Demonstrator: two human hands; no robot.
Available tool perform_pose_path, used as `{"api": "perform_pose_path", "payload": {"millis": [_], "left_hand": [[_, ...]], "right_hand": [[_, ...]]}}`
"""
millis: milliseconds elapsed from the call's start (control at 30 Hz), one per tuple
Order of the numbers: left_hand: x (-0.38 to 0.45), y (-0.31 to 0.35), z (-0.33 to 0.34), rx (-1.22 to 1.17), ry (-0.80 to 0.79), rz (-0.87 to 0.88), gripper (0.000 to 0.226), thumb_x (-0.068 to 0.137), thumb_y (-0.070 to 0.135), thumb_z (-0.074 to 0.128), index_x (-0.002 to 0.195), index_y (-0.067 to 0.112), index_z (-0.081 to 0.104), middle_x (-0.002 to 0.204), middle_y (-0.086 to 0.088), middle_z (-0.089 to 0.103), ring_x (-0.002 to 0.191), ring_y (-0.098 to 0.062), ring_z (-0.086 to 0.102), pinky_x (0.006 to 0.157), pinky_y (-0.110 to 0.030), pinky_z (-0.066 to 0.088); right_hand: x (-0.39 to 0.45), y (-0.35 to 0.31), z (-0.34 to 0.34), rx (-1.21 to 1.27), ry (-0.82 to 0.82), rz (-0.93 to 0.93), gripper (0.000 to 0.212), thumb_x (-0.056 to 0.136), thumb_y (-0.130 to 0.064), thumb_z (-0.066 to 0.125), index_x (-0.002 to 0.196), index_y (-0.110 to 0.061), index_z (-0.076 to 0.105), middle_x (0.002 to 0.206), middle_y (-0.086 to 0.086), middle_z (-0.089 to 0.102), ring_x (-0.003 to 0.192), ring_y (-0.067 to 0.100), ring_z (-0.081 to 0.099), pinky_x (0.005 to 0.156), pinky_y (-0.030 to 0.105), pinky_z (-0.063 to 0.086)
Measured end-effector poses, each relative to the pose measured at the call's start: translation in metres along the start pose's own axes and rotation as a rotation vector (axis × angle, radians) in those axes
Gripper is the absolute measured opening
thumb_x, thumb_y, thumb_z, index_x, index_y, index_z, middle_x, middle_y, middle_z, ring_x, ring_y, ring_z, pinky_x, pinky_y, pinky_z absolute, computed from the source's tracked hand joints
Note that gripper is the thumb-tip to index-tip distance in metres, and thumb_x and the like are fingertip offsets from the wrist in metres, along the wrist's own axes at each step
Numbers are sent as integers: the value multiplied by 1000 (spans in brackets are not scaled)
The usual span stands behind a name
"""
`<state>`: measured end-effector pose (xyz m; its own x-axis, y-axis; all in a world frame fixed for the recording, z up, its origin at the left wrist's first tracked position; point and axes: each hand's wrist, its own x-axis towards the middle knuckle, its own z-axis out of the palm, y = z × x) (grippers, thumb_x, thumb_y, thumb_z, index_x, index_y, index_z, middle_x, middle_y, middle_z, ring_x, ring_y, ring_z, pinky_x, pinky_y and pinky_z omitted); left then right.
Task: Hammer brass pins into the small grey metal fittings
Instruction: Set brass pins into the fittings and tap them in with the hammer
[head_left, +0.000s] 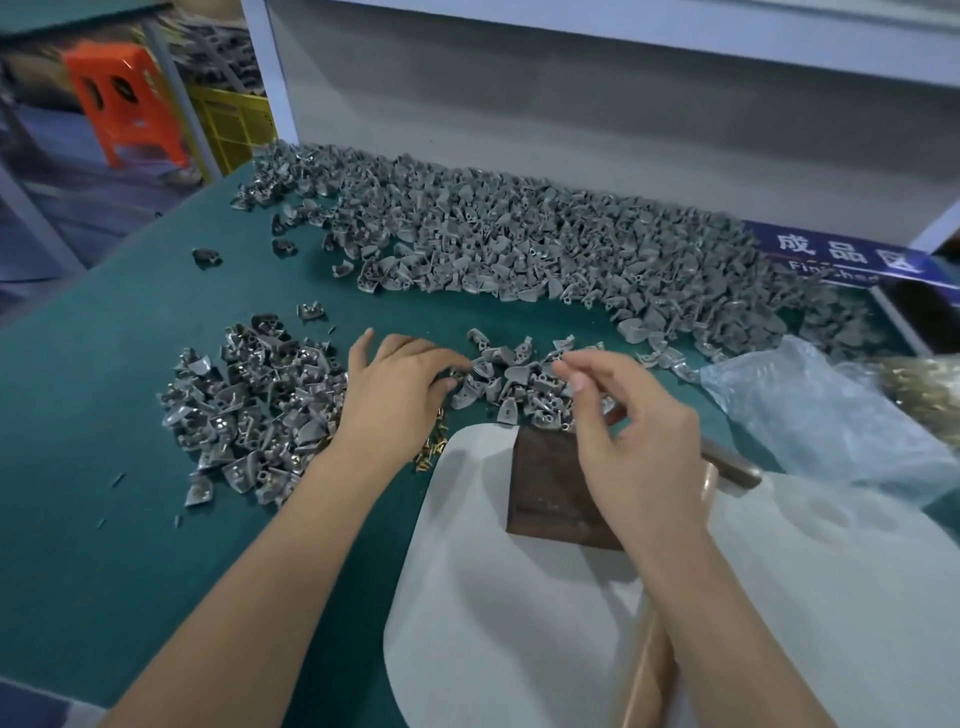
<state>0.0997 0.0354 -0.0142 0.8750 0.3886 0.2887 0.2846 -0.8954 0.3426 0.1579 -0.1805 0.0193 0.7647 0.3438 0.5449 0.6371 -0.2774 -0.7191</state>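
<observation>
The right hand (631, 415) hides part of the hammer (727, 465); its fingers look pinched, on what I cannot tell. The left hand (400, 389) fingers pinch a grey fitting (460, 373) on the green bench (104, 467).

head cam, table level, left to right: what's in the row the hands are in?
Left pile of grey fittings → left hand → small cluster of grey fittings → right hand → clear plastic bag → heap of brass pins at the right edge.
</observation>
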Motion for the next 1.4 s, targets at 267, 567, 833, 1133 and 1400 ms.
{"api": "perform_pose_path", "payload": {"millis": [267, 567, 833, 1133, 1400], "left_hand": [[-4, 10, -9, -475, 252, 18, 19, 103, 29, 60, 117, 25, 72, 113, 17, 68, 113, -7, 61, 103, -29, 46], [-23, 43, 6, -922, 256, 56, 19, 102, 33, 61, 118, 43, 60, 111, 14, 70, 95, -16, 74, 85, -34, 59], [-41, 54, 10, -942, 269, 120, 17, 105, 33, 54, 116, 45, 59, 109, 16, 72, 100, -8, 74, 86, -28, 60], [-46, 56, 9, -878, 258, 155, 18, 105, 35, 55, 118, 48, 57, 104, 17, 73, 94, -8, 74, 81, -18, 57], [-50, 62, 3, -837, 272, 201, 13, 101, 32, 60, 111, 41, 62, 105, 22, 70, 89, -11, 73, 82, -25, 58]], "right_hand": [[2, 2, 0, 120, -14, 83, 13, 99, -18, 71, 104, -27, 64, 99, -25, 77, 97, -6, 72, 62, 18, 53], [5, 5, -4, 181, 27, 92, 15, 92, -18, 75, 95, -32, 73, 89, -14, 71, 88, 16, 69, 75, 21, 51], [5, 1, -7, 221, -66, 67, 18, 92, -14, 77, 95, -32, 75, 89, -14, 74, 88, 12, 70, 73, 13, 48], [2, 0, -6, 130, -65, -129, 11, 92, -6, 76, 99, -15, 77, 95, -9, 71, 90, 12, 66, 82, 21, 51], [1, 2, -4, 82, -70, -146, 13, 91, -6, 77, 100, -14, 80, 97, -7, 70, 94, 9, 66, 84, 24, 53]]}}
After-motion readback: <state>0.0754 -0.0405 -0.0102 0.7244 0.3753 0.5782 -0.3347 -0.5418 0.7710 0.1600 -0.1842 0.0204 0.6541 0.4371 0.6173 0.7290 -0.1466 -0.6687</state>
